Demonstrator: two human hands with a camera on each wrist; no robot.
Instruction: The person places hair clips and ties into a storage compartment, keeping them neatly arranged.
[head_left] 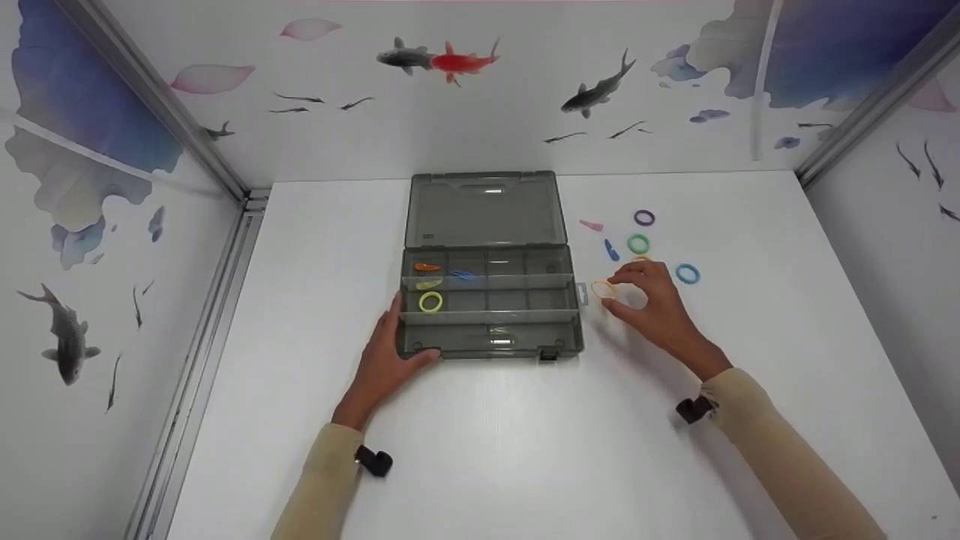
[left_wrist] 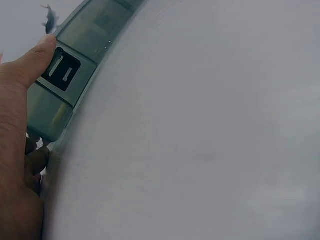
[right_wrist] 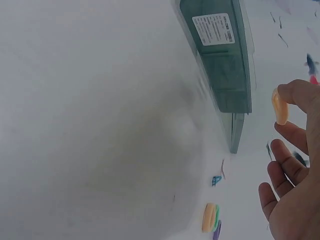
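Observation:
A clear grey compartment box [head_left: 525, 300] lies with its lid raised at the back. My left hand [head_left: 386, 360] grips its front left corner, thumb on the front wall and fingers along the side. Just right of the box, my right hand [head_left: 656, 311] pinches an orange hair tie [right_wrist: 281, 107] between thumb and forefinger; the other fingers are spread apart in the right wrist view. Inside the box's left columns lie an orange hair clip [head_left: 427, 267], blue hair clips [head_left: 463, 275], a yellow hair clip [head_left: 429, 285] and a yellow hair tie [head_left: 421, 303].
Right of the box lie a pink clip [head_left: 592, 225], a blue clip [head_left: 612, 250], and purple [head_left: 644, 211], green [head_left: 638, 235] and blue [head_left: 688, 265] hair ties. Another orange hair tie [head_left: 640, 259] is partly hidden by my right hand. Printed wall panels [head_left: 487, 135] border the white table [head_left: 480, 450].

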